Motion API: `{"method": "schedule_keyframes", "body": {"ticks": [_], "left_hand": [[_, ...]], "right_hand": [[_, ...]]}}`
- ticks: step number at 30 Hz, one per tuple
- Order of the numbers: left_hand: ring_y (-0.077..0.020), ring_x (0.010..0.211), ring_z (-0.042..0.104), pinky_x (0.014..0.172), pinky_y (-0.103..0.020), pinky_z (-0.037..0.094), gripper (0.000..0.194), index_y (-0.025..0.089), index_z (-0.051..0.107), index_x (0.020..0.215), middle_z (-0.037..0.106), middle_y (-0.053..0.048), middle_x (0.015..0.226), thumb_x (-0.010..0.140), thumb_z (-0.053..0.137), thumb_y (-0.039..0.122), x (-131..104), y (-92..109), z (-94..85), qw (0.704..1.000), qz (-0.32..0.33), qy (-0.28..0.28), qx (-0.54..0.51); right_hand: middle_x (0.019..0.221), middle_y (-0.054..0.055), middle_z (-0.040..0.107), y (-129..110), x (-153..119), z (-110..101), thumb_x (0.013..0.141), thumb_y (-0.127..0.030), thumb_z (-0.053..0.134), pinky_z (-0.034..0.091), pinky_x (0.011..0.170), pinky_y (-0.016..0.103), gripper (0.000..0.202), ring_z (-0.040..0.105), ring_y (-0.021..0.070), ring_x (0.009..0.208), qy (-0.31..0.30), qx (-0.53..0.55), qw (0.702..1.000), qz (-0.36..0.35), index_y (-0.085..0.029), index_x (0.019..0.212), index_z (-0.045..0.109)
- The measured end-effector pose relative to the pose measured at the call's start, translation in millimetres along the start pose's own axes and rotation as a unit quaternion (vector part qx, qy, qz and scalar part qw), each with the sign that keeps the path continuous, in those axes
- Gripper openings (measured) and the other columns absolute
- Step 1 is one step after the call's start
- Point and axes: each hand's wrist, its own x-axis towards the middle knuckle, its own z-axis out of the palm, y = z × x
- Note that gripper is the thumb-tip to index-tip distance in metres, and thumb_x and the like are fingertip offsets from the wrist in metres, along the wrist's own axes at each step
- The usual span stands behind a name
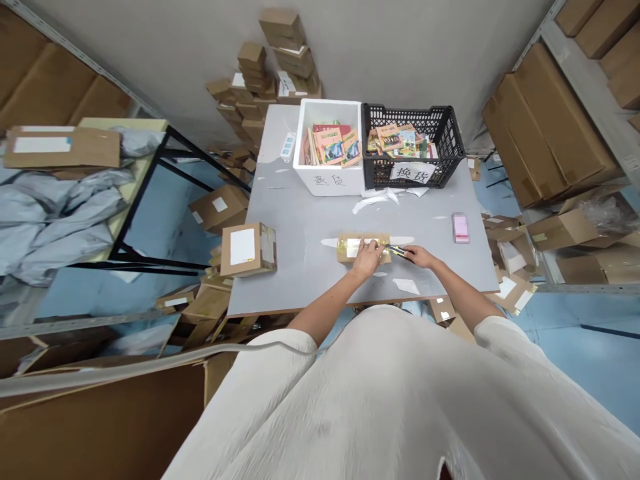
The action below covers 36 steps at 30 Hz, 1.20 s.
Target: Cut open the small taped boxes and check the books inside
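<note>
A small taped cardboard package (343, 248) with a white label lies on the grey table (295, 227), near its front edge. My left hand (367, 259) rests on top of the package, fingers apart and pressing on its label side. In my right hand (421, 256) is a black and yellow utility knife (401, 252), its front end at the package's right end. Whether the blade touches the tape is too small to tell.
Behind the package stand a white foam box (330, 181) and a black crate (440, 175), both holding booklets. A carton (249, 250) sits left, a pink-screened phone (461, 228) right. Paper scraps (406, 286) lie nearby. Shelves with cartons flank the table.
</note>
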Motion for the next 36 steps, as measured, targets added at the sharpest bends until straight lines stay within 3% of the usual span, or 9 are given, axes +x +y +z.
{"method": "schedule_keyframes", "body": {"ticks": [9,14,18,21,24,28,32,36], "left_hand": [[-0.0312,0.119,0.075,0.143,-0.064,0.021,0.050,0.027,0.063,0.141,0.066,-0.013,0.139,0.094,0.079,0.020,5.2,-5.6,0.0,1.000,0.000,0.002,-0.004],[-0.0361,0.136,0.067,0.140,-0.062,0.030,0.068,0.026,0.055,0.156,0.060,-0.018,0.154,0.092,0.082,0.027,3.3,-7.7,-3.0,0.999,0.020,0.009,-0.033],[-0.0377,0.151,0.056,0.128,-0.055,0.046,0.067,0.022,0.043,0.169,0.045,-0.022,0.172,0.106,0.062,0.033,2.6,-10.6,-9.1,0.996,-0.004,0.057,-0.065],[-0.0372,0.155,0.053,0.127,-0.054,0.045,0.061,0.020,0.045,0.169,0.048,-0.022,0.171,0.108,0.048,0.023,9.8,-14.0,-14.2,0.993,-0.042,0.086,-0.065],[-0.0389,0.156,0.052,0.129,-0.056,0.042,0.064,0.020,0.049,0.167,0.051,-0.022,0.170,0.103,0.055,0.019,18.3,-18.4,-15.7,0.994,-0.064,0.073,-0.059],[-0.0412,0.159,0.049,0.134,-0.062,0.035,0.070,0.023,0.050,0.166,0.053,-0.022,0.170,0.098,0.064,0.019,24.4,-23.1,-11.9,0.996,-0.058,0.050,-0.048],[-0.0418,0.158,0.048,0.135,-0.065,0.030,0.067,0.023,0.053,0.162,0.057,-0.023,0.162,0.096,0.067,0.020,32.3,-23.8,-8.4,0.996,-0.068,0.038,-0.031],[-0.0424,0.151,0.054,0.133,-0.065,0.034,0.064,0.024,0.059,0.156,0.063,-0.022,0.151,0.094,0.071,0.019,38.9,-22.7,-7.2,0.996,-0.081,0.022,-0.023]], "right_hand": [[0.082,-0.001,0.070,7.0,-17.8,-14.2,0.101,-0.044,0.058,0.048,0.074,0.028,0.027,0.059,0.0185,0.078,-0.034,-0.042,0.999,0.006,-0.023,0.104,0.075],[0.077,-0.001,0.071,15.7,-37.9,-16.0,0.101,-0.054,0.065,0.049,0.064,0.028,0.032,0.061,0.0184,0.068,0.017,0.016,0.996,0.081,-0.023,0.110,0.071],[0.087,0.001,0.078,12.9,-44.0,-16.8,0.103,-0.057,0.065,0.054,0.065,0.028,0.037,0.067,0.0189,0.072,0.055,0.070,0.993,0.081,-0.024,0.120,0.068],[0.094,0.004,0.080,6.4,-45.6,-16.1,0.108,-0.059,0.059,0.060,0.074,0.031,0.041,0.071,0.0205,0.080,0.080,0.069,0.993,0.056,-0.024,0.127,0.070],[0.105,0.007,0.082,-1.3,-47.3,-14.1,0.114,-0.056,0.050,0.062,0.089,0.035,0.045,0.075,0.0240,0.096,0.095,0.014,0.995,0.024,-0.024,0.136,0.074],[0.129,0.011,0.079,-9.6,-48.6,-9.6,0.114,-0.045,0.056,0.057,0.107,0.039,0.042,0.072,0.0286,0.121,0.101,-0.123,0.987,-0.031,-0.028,0.146,0.076],[0.132,0.012,0.073,-13.6,-46.2,-4.1,0.112,-0.038,0.062,0.056,0.100,0.036,0.047,0.072,0.0281,0.117,0.073,-0.223,0.972,-0.021,-0.030,0.158,0.071],[0.132,0.013,0.071,-13.7,-41.2,-2.3,0.111,-0.035,0.066,0.055,0.103,0.036,0.049,0.071,0.0284,0.117,0.079,-0.271,0.959,-0.029,-0.029,0.160,0.070]]}}
